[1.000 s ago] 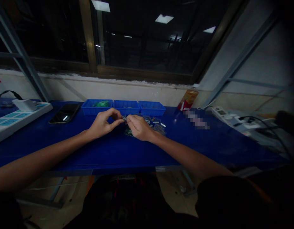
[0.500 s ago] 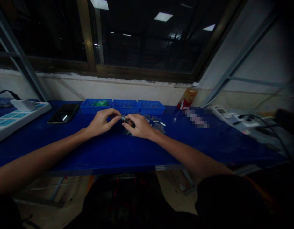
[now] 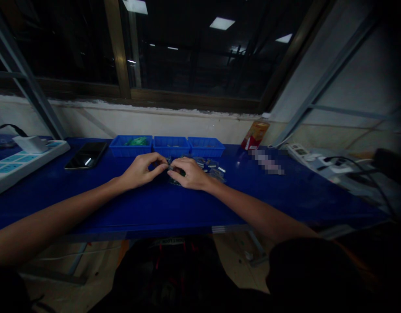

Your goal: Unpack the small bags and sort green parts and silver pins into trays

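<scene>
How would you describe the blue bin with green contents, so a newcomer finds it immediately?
On the blue table, near the wall below the window, three blue bins stand in a row. Yours is the leftmost, beyond the left hand and nearest the smartphone; it alone shows green contents.

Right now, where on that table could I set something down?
Bare table lies between left forearm and right forearm, and between power strip and left forearm. Crowded: around the right hand, among small parts, with blue bins behind.

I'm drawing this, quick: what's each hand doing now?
Left hand: closed, pinching a small grey piece.
Right hand: closed, seemingly pinching that same piece.
</scene>
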A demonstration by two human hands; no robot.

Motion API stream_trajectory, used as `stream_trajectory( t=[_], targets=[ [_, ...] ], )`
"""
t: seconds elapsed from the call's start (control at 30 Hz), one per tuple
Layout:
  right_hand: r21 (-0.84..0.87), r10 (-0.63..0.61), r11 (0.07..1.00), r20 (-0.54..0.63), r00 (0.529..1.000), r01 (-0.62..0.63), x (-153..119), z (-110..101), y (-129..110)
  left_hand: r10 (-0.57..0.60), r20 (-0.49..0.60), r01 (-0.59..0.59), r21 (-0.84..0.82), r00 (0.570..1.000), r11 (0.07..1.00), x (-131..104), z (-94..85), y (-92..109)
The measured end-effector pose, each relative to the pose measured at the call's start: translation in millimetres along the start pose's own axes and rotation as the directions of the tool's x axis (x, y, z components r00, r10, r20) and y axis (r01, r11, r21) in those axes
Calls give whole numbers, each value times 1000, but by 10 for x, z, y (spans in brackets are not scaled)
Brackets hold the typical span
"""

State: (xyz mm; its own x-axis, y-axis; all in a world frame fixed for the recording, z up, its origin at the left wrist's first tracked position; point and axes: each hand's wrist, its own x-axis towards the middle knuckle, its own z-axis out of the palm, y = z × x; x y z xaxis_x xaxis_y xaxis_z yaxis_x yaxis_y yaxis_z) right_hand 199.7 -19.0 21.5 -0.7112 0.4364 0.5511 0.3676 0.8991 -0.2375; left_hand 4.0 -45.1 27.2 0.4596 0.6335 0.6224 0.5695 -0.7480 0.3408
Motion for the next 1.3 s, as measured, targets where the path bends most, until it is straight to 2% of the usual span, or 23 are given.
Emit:
stream_trajectory(
  t=[0.2,0.47,0.67,0.87,1.0,1.2,1.3],
  targets=[
    [97,30,995,-18,999,-28,0,10,11,19,-40,-20,-45,999,999,-7,-15,10],
    [80,15,997,-6,1000,-14,-7,38,36,76,-21,-77,-77,997,994,-1,-23,-4],
    [-1,15,1000,-13,1000,-15,-1,67,70,24,-6,-24,-86,1000,996,-3,-11,4],
    [-138,59,988,-62,996,-67,1,58,10,-112,-48,107,-93,993,990,9,1,2],
    [-198,50,978,-88,995,-67,0,53,-12,-157,-28,153,-117,987,981,4,23,-45],
    [-141,116,981,-110,987,-131,4,57,26,-156,-17,148,-232,988,961,-14,30,-81],
    [-133,124,981,-115,986,-139,4,57,43,-104,-15,100,-163,994,982,-18,15,-70]
  ],
)
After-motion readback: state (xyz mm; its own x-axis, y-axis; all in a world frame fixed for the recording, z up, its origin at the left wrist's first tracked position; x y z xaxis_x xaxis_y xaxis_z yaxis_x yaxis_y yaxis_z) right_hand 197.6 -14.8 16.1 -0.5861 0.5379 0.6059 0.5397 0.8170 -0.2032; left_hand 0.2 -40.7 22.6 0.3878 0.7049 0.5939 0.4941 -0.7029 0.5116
